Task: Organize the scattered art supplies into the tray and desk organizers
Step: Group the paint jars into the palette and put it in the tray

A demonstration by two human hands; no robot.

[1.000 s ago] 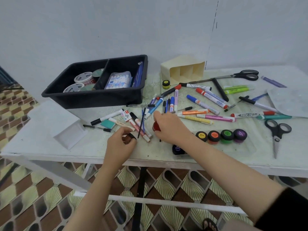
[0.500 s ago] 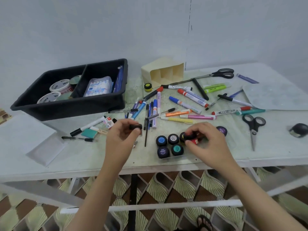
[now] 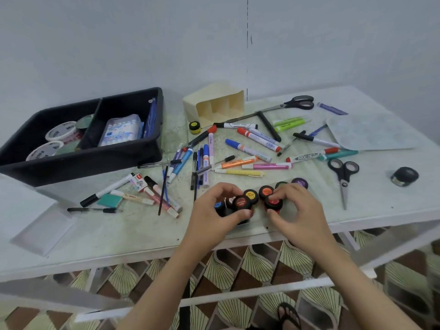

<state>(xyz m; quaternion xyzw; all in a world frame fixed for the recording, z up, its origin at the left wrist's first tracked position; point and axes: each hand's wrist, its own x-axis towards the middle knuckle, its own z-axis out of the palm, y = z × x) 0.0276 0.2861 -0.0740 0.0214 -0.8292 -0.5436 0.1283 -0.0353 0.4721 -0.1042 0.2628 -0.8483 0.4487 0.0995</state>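
Sensibly, with the tray at far left, the left hand curls round clustered paint pots near the table edge, and the right hand pinches a red pot. Best to bunch them snugly, lids up, before lifting.

Gripped paint pots: glossy black plastic. Tray, far left of grip: black plastic, semi-matt. Scissors, right of grip: bare metal blades.

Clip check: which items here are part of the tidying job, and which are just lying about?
Job: paint pots gripped by left hand and right hand; loose markers; scissors; black tray; cream organizer, tipped on its side.
Lying about: clear plastic sheet; sandalled foot; patterned floor.
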